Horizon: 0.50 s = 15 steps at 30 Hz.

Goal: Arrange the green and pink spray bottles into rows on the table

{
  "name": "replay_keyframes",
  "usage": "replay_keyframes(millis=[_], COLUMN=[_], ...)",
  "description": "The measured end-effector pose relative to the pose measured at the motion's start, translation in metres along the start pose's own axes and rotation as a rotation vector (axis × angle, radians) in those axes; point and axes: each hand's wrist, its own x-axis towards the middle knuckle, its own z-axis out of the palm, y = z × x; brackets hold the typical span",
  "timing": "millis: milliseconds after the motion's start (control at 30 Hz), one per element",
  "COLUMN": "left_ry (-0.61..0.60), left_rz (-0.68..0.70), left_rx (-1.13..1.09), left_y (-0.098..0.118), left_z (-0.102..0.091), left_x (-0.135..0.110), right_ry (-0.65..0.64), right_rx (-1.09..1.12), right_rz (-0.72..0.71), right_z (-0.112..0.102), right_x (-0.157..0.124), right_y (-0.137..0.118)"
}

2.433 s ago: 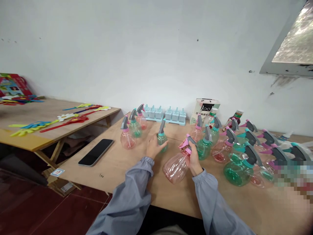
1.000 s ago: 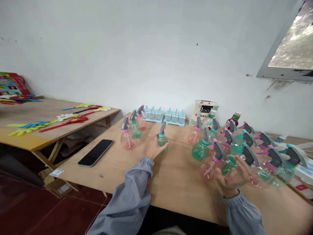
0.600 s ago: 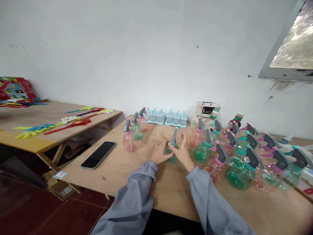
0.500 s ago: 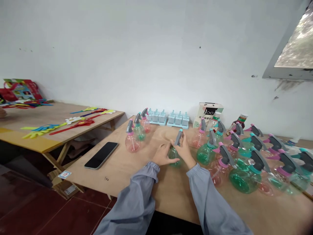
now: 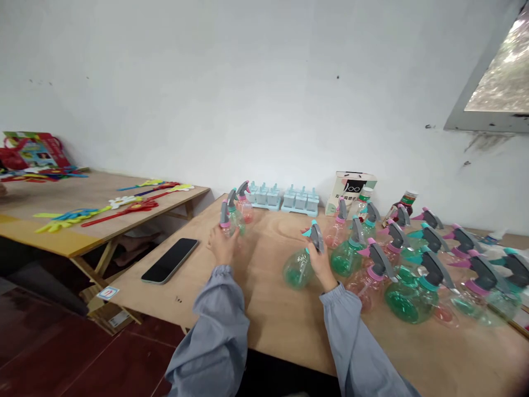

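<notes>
My left hand is closed around a spray bottle with a pink collar and grey trigger head; most of its body is hidden behind my fingers. My right hand grips a green spray bottle by its neck and grey-and-turquoise head, tilted over the tabletop. Behind my left hand stand a green-bodied spray bottle and a pink one. To the right of my right hand, another green spray bottle stands close by.
Several more pink and green spray bottles crowd the table's right side. A phone lies at the left edge. Light-blue popsicle molds and a box line the wall. Colourful hand-shaped clappers lie on another table.
My left hand has left the green spray bottle and moved left to the pink one. My right hand keeps the green bottle, now tilted and slightly right.
</notes>
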Motion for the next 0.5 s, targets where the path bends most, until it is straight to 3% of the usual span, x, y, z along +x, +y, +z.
replay_keyframes(millis=[67,167,267,500], left_ry=[-0.100,-0.216,-0.261,-0.249], left_rz=[0.070,0.280,0.352,0.356], left_rx=[-0.021,-0.093,-0.119,-0.124], left_y=[0.015,0.047,0.071,0.069], left_z=[0.010,0.027,0.037,0.039], left_x=[-0.019,-0.056,-0.084,-0.086], right_ry=[-0.028,-0.073,-0.092,-0.119], right_rx=[0.136,0.363,0.477,0.553], right_rz=[0.068,0.169,0.239,0.335], right_z=[0.001,0.005,0.009,0.008], right_x=[-0.004,-0.010,-0.016,-0.020], right_y=[-0.003,-0.008,-0.011,-0.004])
